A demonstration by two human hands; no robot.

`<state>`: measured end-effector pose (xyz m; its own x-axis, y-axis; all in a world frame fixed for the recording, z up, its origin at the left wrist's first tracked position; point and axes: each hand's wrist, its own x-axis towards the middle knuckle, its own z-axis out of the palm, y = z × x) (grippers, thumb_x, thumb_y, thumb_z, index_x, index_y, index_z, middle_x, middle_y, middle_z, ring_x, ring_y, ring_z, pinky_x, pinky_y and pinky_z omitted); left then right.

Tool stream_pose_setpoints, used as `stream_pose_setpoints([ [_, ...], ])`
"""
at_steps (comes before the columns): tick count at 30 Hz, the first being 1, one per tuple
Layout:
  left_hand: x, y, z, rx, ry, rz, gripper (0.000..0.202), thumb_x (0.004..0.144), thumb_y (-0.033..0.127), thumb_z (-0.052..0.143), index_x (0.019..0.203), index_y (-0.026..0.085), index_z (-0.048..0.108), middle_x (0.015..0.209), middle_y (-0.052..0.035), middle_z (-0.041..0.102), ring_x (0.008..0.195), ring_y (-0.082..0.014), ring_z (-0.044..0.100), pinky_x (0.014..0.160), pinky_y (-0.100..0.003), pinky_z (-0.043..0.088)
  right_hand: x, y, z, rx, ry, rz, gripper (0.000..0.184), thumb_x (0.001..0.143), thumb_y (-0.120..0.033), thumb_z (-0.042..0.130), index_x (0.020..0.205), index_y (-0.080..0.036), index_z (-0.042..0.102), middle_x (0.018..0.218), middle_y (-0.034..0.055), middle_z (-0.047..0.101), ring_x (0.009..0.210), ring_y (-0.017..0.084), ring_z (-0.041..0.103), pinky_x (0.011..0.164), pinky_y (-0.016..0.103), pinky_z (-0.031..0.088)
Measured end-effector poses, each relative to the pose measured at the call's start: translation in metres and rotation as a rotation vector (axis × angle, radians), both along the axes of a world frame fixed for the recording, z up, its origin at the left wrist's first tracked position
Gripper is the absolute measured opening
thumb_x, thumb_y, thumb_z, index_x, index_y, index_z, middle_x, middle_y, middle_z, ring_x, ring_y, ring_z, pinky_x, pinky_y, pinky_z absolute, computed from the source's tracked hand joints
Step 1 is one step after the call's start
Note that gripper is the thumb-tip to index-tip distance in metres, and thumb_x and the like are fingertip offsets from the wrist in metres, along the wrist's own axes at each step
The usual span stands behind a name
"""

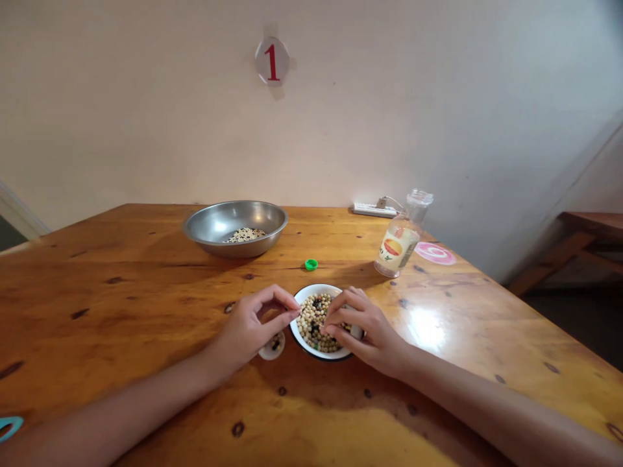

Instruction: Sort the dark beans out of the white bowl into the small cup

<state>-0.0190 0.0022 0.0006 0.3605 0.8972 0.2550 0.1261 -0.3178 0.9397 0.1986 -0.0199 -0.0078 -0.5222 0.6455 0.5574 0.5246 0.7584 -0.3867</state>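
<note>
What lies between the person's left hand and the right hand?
In the head view, a white bowl full of beans lies between the left hand and the right hand.

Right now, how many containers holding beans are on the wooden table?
3: a shiny steel bowl at the far side, a white dark-rimmed bowl between the left hand and right hand, and a small white dish by the left hand. Either hand may hide another.

Glossy white enamel bowl [304, 299], varnished wooden table [121, 311]
</note>
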Motion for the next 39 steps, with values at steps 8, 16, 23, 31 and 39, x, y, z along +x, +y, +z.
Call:
stream_pose_setpoints([
  [8, -0.001, -0.004, 0.002, 0.088, 0.116, -0.016, 0.007, 0.077, 0.024, 0.065, 0.080, 0.018, 0.065, 0.082, -0.0035, 0.067, 0.081, -0.0164, 0.062, 0.075, -0.024, 0.047, 0.000, 0.001, -0.002, 0.004, 0.037, 0.009, 0.017, 0.090, -0.024, 0.052, 0.079, -0.019, 0.062, 0.083, 0.0048, 0.061, 0.078, 0.017, 0.051, 0.072, 0.033, 0.038],
  [16, -0.002, -0.005, 0.002, 0.249, 0.170, 0.029, 0.008, 0.076, 0.024, 0.067, 0.070, 0.019, 0.067, 0.077, -0.0038, 0.070, 0.076, -0.0174, 0.064, 0.074, -0.025, 0.049, 0.000, 0.001, -0.002, -0.015, 0.058, 0.017, 0.014, 0.089, -0.023, 0.053, 0.080, -0.019, 0.062, 0.085, 0.0049, 0.061, 0.081, 0.017, 0.052, 0.074, 0.034, 0.039],
  [23, -0.003, -0.011, 0.007, 0.402, 0.252, 0.014, 0.006, 0.079, 0.019, 0.065, 0.075, 0.019, 0.070, 0.078, -0.0030, 0.070, 0.075, -0.0151, 0.065, 0.070, -0.022, 0.049, 0.001, -0.001, -0.001, -0.030, 0.011, 0.036, 0.023, 0.090, -0.024, 0.052, 0.111, -0.024, 0.058, 0.105, 0.0065, 0.058, 0.096, 0.020, 0.052, 0.083, 0.036, 0.038],
  [31, -0.008, -0.010, 0.006, 0.533, 0.184, -0.050, 0.012, 0.079, 0.008, 0.062, 0.079, 0.018, 0.069, 0.079, -0.0013, 0.068, 0.075, -0.0110, 0.064, 0.068, -0.019, 0.050, 0.000, -0.003, 0.001, -0.059, 0.040, 0.011, 0.012, 0.090, -0.024, 0.050, 0.085, -0.020, 0.060, 0.093, 0.0055, 0.055, 0.089, 0.018, 0.050, 0.082, 0.035, 0.040],
  [39, -0.008, -0.009, 0.008, 0.590, 0.183, -0.032, 0.012, 0.079, 0.006, 0.062, 0.078, 0.017, 0.067, 0.082, -0.0014, 0.067, 0.076, -0.0099, 0.063, 0.070, -0.017, 0.049, 0.001, 0.000, -0.001, -0.071, 0.075, 0.026, 0.012, 0.089, -0.019, 0.051, 0.097, -0.021, 0.059, 0.096, 0.0067, 0.054, 0.094, 0.020, 0.051, 0.083, 0.036, 0.042],
])
